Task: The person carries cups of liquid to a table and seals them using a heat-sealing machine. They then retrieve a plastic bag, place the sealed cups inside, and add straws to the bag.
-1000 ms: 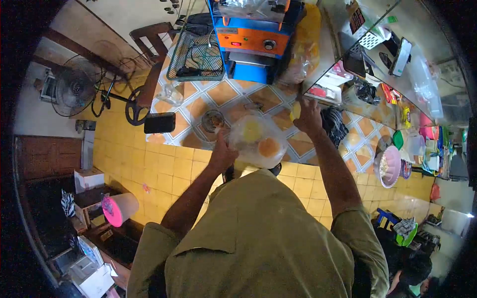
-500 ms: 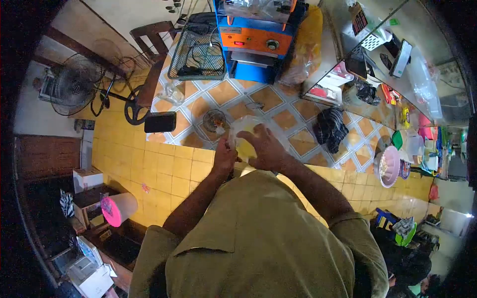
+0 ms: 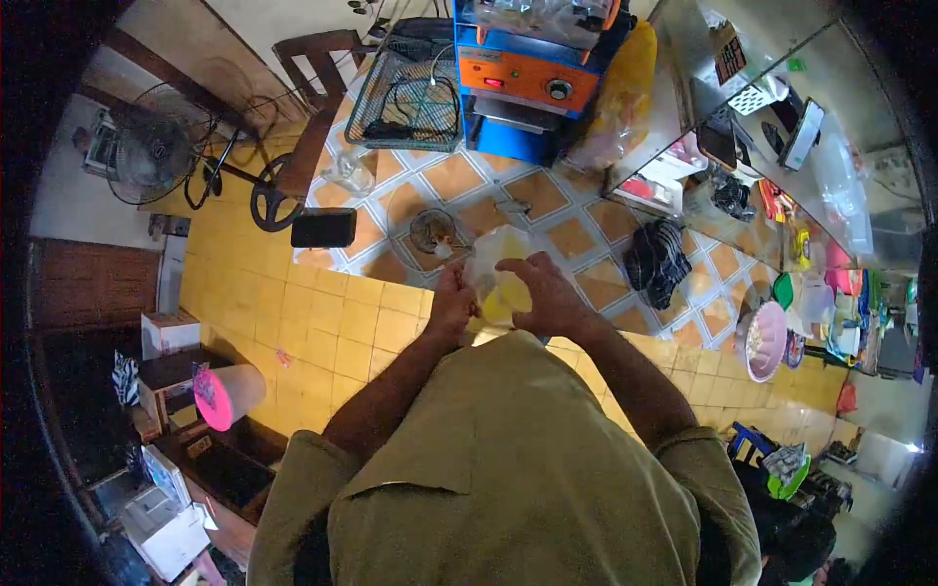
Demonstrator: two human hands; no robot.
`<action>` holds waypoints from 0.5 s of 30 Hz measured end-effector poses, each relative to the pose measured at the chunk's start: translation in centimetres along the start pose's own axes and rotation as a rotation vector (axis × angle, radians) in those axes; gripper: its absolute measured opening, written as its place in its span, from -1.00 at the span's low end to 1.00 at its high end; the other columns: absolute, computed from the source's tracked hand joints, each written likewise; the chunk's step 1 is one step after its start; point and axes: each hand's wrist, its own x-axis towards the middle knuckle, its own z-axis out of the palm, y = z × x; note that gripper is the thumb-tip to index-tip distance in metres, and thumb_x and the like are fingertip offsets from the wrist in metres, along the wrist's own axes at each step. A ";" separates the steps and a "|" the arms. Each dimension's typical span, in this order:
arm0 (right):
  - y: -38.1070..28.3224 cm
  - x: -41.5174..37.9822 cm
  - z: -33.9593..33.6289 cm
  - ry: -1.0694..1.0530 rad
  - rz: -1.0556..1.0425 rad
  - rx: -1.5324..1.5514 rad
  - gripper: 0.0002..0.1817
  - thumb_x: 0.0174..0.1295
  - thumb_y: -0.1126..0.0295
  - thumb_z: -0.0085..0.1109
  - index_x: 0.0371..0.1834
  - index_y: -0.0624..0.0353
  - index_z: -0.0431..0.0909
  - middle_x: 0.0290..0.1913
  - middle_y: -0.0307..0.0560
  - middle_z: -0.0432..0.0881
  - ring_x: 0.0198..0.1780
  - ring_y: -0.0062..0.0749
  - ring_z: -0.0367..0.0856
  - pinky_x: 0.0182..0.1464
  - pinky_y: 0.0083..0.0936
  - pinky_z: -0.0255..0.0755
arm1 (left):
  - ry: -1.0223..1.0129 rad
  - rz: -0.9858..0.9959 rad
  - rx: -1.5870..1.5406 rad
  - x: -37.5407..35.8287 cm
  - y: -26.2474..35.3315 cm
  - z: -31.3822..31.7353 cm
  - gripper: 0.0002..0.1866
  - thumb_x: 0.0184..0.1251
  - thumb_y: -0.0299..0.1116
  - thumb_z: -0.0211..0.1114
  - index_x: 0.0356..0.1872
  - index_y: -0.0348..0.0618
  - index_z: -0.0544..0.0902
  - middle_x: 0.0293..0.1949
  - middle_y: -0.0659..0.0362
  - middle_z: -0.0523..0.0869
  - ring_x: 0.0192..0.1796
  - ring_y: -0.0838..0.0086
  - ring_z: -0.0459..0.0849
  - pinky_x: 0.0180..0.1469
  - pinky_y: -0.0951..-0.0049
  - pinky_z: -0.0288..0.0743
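Note:
Between my hands, at the table's front edge, is a translucent plastic bag [image 3: 501,256] with something yellow showing in its lower part. My left hand [image 3: 453,305] grips the bag's left side with its fingers closed. On the right side my right hand [image 3: 553,298] has its fingers and thumb curled round the bag's edge. Just beyond my left hand stands a round glass dish [image 3: 431,231] with small orange-brown bits in it. A black phone [image 3: 323,229] lies to the left, near a clear glass [image 3: 350,174].
The tiled-pattern table [image 3: 449,178] holds a green wire basket [image 3: 405,98], a blue and orange machine [image 3: 528,83] and a black striped bag [image 3: 657,262]. A pink bowl [image 3: 765,342] is at the right, a fan [image 3: 151,145] at the left.
The view has shifted slightly. The bag now stands more upright and spread between my hands, with more of its yellow content showing, and my right hand has moved to its right edge.

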 end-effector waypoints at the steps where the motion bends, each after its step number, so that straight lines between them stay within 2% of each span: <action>1: 0.1 0.1 0.6 0.042 0.020 -0.076 -0.16 -0.21 0.32 0.38 0.28 -0.11 0.29 0.04 0.25 0.33 0.12 0.27 0.33 0.18 0.02 0.33 | 0.015 -0.032 0.001 0.2 -0.3 0.1 -0.54 0.28 -0.51 0.09 0.23 -0.12 0.33 -0.17 0.16 0.58 -0.47 0.58 0.49 -0.53 0.54 0.41; 3: 0.3 0.1 1.8 0.085 0.041 -0.153 -0.18 -0.20 0.34 0.39 0.28 -0.11 0.31 0.05 0.20 0.33 0.14 0.23 0.33 0.18 -0.03 0.34 | 0.032 0.045 -0.020 0.9 -1.0 0.2 -0.56 0.31 -0.49 0.11 0.22 -0.11 0.34 -0.20 0.16 0.57 -0.49 0.58 0.48 -0.55 0.54 0.40; 5: 0.5 0.2 3.2 0.165 0.013 -0.224 -0.11 -0.20 0.31 0.40 0.35 -0.18 0.25 0.15 0.30 0.32 0.14 0.30 0.32 0.18 0.11 0.27 | 0.050 0.117 -0.042 1.0 -1.8 0.0 -0.59 0.34 -0.46 0.12 0.20 -0.10 0.35 -0.22 0.17 0.56 -0.51 0.58 0.47 -0.57 0.55 0.39; 6: 0.4 0.6 3.5 0.165 0.014 -0.224 -0.11 -0.20 0.31 0.40 0.35 -0.18 0.25 0.15 0.30 0.32 0.14 0.30 0.32 0.18 0.11 0.27 | 0.032 0.122 -0.064 0.6 -1.5 0.1 -0.59 0.33 -0.46 0.13 0.20 -0.10 0.35 -0.25 0.18 0.54 -0.51 0.58 0.46 -0.59 0.55 0.39; 8: 0.4 1.5 4.1 -0.035 0.015 -0.447 -0.05 -0.18 0.26 0.42 0.41 -0.22 0.19 0.22 0.34 0.28 0.15 0.28 0.33 0.17 0.17 0.24 | 0.012 0.127 -0.085 0.5 -1.4 -0.2 -0.59 0.32 -0.46 0.13 0.19 -0.09 0.35 -0.27 0.19 0.52 -0.52 0.57 0.46 -0.61 0.55 0.38; 11: 2.0 1.8 6.3 0.051 -0.096 -0.580 -0.06 -0.12 0.16 0.42 0.43 -0.22 0.17 0.29 0.32 0.25 0.24 0.25 0.29 0.19 0.28 0.17 | 0.058 0.079 0.056 1.3 -2.1 -1.2 -0.54 0.24 -0.56 0.08 0.19 -0.08 0.35 -0.29 0.21 0.49 -0.53 0.56 0.45 -0.62 0.53 0.37; 12: 1.9 1.6 6.2 0.054 -0.090 -0.578 -0.06 -0.12 0.16 0.42 0.43 -0.22 0.17 0.29 0.32 0.25 0.24 0.25 0.29 0.19 0.28 0.17 | 0.084 0.068 -0.010 1.2 -1.9 -1.1 -0.53 0.21 -0.58 0.07 0.18 -0.08 0.36 -0.30 0.21 0.48 -0.54 0.57 0.45 -0.63 0.54 0.36; 14: 1.7 1.3 6.0 0.024 -0.090 -0.637 -0.12 -0.04 0.04 0.36 0.42 -0.19 0.19 0.36 0.23 0.21 0.34 0.25 0.21 0.26 0.42 0.03 | 0.104 0.055 -0.074 1.2 -1.4 -1.0 -0.52 0.17 -0.59 0.05 0.17 -0.08 0.36 -0.31 0.21 0.48 -0.55 0.57 0.44 -0.63 0.54 0.35; 15: 2.1 1.0 6.2 0.025 -0.085 -0.636 -0.12 -0.04 0.04 0.36 0.42 -0.19 0.19 0.36 0.23 0.21 0.34 0.25 0.21 0.26 0.42 0.03 | 0.093 0.091 0.066 1.1 -0.7 -0.8 -0.54 0.18 -0.57 0.07 0.16 -0.09 0.37 -0.28 0.19 0.49 -0.54 0.58 0.45 -0.64 0.55 0.34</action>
